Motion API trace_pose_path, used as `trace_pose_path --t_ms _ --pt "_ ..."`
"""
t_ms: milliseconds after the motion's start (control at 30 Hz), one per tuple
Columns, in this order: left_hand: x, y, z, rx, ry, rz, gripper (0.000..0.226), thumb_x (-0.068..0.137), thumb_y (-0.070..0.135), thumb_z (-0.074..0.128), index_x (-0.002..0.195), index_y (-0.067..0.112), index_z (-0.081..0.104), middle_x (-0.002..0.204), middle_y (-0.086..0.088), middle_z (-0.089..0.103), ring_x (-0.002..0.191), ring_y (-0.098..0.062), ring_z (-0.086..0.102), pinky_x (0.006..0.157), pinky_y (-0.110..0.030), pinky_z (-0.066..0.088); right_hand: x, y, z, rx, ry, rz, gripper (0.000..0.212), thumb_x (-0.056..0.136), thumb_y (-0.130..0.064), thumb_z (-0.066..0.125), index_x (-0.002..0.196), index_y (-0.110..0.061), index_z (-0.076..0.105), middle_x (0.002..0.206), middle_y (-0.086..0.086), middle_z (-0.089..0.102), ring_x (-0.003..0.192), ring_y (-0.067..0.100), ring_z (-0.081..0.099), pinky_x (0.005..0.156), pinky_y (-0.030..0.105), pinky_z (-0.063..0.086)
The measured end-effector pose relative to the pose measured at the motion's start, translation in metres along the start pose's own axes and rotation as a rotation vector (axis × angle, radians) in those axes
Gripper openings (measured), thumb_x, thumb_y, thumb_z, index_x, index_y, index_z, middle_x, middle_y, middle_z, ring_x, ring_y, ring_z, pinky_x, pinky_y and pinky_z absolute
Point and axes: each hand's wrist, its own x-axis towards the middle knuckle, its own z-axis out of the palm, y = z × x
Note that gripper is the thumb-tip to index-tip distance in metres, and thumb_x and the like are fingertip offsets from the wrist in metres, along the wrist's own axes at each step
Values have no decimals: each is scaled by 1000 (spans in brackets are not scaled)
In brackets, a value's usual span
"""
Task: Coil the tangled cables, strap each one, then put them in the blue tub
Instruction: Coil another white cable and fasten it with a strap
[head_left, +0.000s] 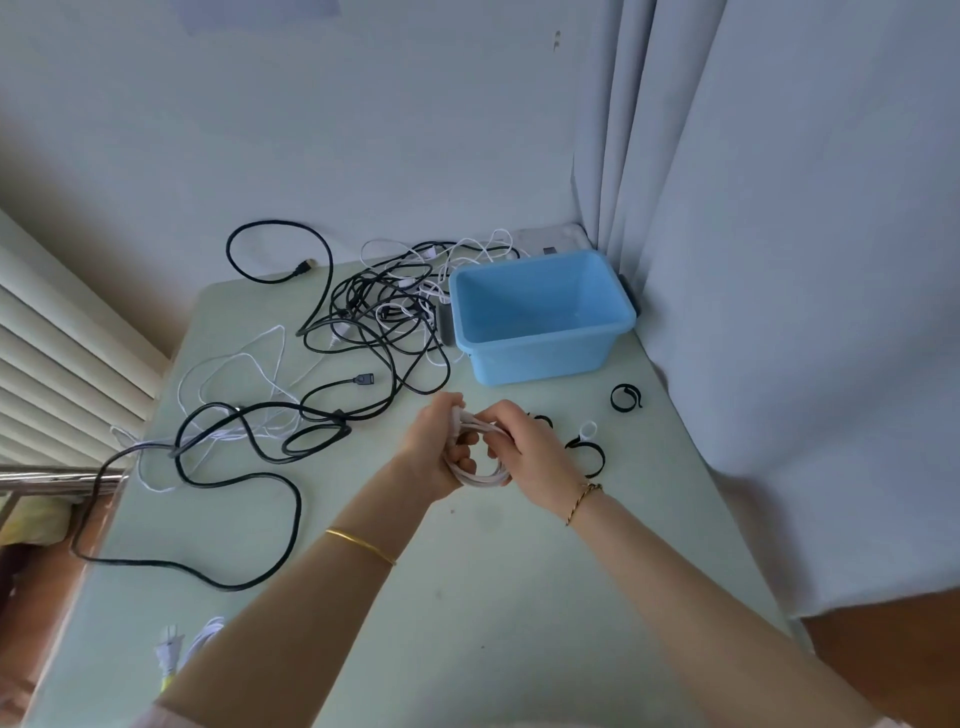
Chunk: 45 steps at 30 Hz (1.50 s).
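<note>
Cable (480, 475): white coil held above the desk (467, 597), gripped by left hand (434, 452) and right hand (524, 452), both closed. Risk: releasing to reach a strap (625, 398) lets loops spring apart.

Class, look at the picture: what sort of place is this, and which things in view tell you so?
Probably a room in a home: a pale green table pushed into a corner, a long grey curtain on the right, and what looks like a radiator on the left.

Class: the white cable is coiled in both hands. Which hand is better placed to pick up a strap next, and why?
The right hand. The black straps lie on the table just beside it, on its side, while the left hand grips the white coil and can keep holding it.
</note>
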Motion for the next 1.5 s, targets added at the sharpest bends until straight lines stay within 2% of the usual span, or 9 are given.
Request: trace_pose_path --t_ms 200,400,600,667,733,833,1067,1167,1500 --pt "13 -12 -9 54 59 -49 25 88 28 48 71 10 48 58 -4 44 34 -12 29 45 -21 30 -6 17 12 53 -36 47 24 95 -12 49 116 -17 57 90 7 65 76 25 65 67 34 54" --pt "21 -23 -11 -6 80 -103 21 87 29 52 73 13 50 59 -4 44 34 -11 27 41 -17 29 -5 29 21 79 34 79 17 91 -8 51 102 -14 63 78 7 66 71 24 62 65 43 53" --pt "26 -25 -15 39 161 -67 20 87 25 51 71 12 50 56 -5 45 33 -12 25 40 -16 26 -7 29 21 188 -47 109 19 97 -18 48 109 -15 63 83 0 65 71 19 63 64 35 55" --pt "26 -21 -17 64 168 -45 20 89 24 50 72 12 49 58 -5 45 32 -11 24 40 -16 24 5 42 9 234 127 189 20 98 -19 47 106 -14 64 84 2 65 72 19 61 71 39 52" --pt "27 -18 -19 67 170 -32 21 89 24 50 72 12 49 60 -6 46 32 -11 23 39 -16 25 28 69 -11 -11 357 243 21 96 -12 47 103 -8 66 94 8 67 86 24 62 82 39 50" --pt "28 -14 -20 50 160 -22 21 90 24 49 72 13 49 59 -6 46 31 -11 23 37 -15 26 53 97 -32 -387 237 372 31 95 -8 41 115 -11 63 117 15 58 102 32 59 87 36 48" --pt "27 -13 -18 28 138 -41 21 90 25 50 72 13 50 57 -5 46 33 -12 24 45 -20 25 69 108 -22 -680 31 378 22 94 -10 45 110 -9 60 114 13 49 86 33 59 70 32 47" --pt "27 -12 -21 19 138 -36 21 90 24 50 72 13 50 57 -5 46 33 -11 24 43 -19 25 70 110 -21 -835 21 365 12 91 -6 48 99 -8 58 105 11 52 67 26 49 51 22 32" --pt "28 -11 -12 6 121 -35 19 90 25 51 74 14 51 59 -5 47 35 -12 25 47 -22 26 63 106 -30 -323 333 359 6 86 -2 46 84 -7 46 78 11 55 71 27 50 63 35 43"
